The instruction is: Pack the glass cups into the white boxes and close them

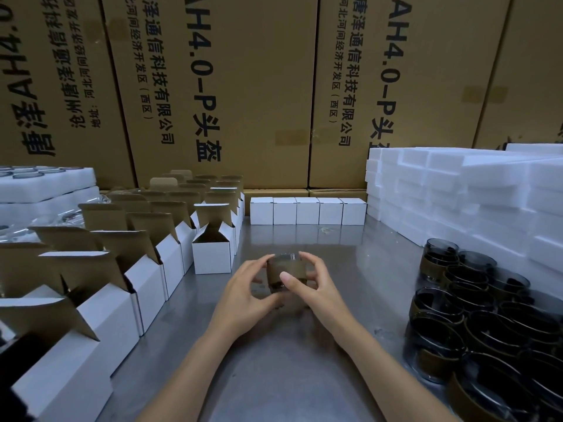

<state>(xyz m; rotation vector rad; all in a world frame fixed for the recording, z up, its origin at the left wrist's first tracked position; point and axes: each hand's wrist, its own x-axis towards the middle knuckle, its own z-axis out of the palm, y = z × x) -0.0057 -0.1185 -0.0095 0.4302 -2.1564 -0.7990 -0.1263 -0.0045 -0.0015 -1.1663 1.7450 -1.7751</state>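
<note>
Both hands hold one glass cup above the middle of the steel desk. The left hand curls round its left side and the right hand round its right, thumb across the front. The cup is smoky glass with a brown paper band round it, and it looks empty.

Just beyond the left hand stands an open white box, flaps up, brown inside; what lies in it cannot be seen. More open boxes of the same kind run in rows along the left edge, too many and too overlapped to count.

At the far edge five closed boxes stand side by side in one row, touching.

Banded cups crowd the right edge toward the near corner, well over a dozen, packed rim to rim.

White foam blocks are stacked at the far right corner. At the far left corner, foam trays hold dark round rims in their holes.

Behind the desk stand brown cartons, four in view, printed sideways "AH4.0-P头盔" and "唐泽通信科技有限公司", with "河北河间经济开发区(西区)" in smaller type.
</note>
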